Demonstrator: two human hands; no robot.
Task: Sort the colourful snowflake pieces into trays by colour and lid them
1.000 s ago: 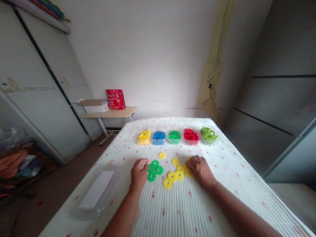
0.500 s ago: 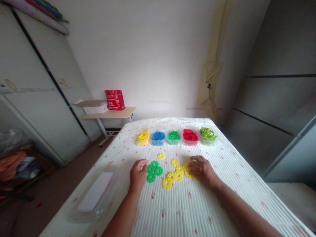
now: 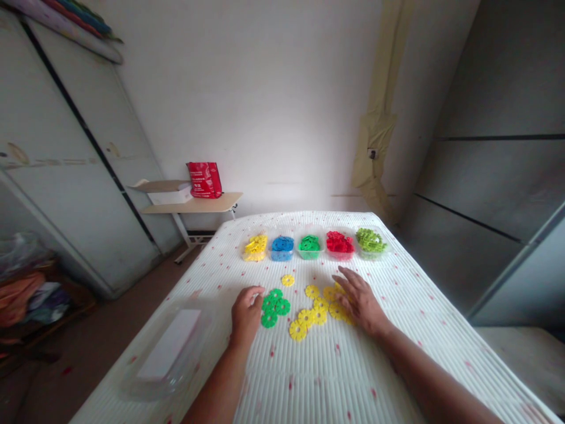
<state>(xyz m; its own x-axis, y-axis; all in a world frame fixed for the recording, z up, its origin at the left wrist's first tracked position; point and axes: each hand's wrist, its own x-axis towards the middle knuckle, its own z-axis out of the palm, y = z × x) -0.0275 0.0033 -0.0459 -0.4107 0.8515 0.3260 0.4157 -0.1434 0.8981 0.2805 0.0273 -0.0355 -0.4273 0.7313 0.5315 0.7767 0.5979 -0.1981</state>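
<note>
My left hand rests on the table just left of a cluster of green flower-shaped discs. Its fingers are curled in, and whatever they hold, if anything, is hidden. My right hand is over the right end of the yellow flower-shaped discs, fingers spread, with nothing held between them. It covers part of that group. The yellow discs lie flat in a loose, partly overlapping spread. One single yellow disc lies apart, above the green cluster.
Along the far side stand clear tubs of yellow, blue, green, red and light green pieces. At the left front is a clear plastic tray with a white slab. A small side table bears a red bag.
My right hand's fingers have lifted and spread, uncovering more yellow discs beneath. My left hand and the green discs stay in place.
</note>
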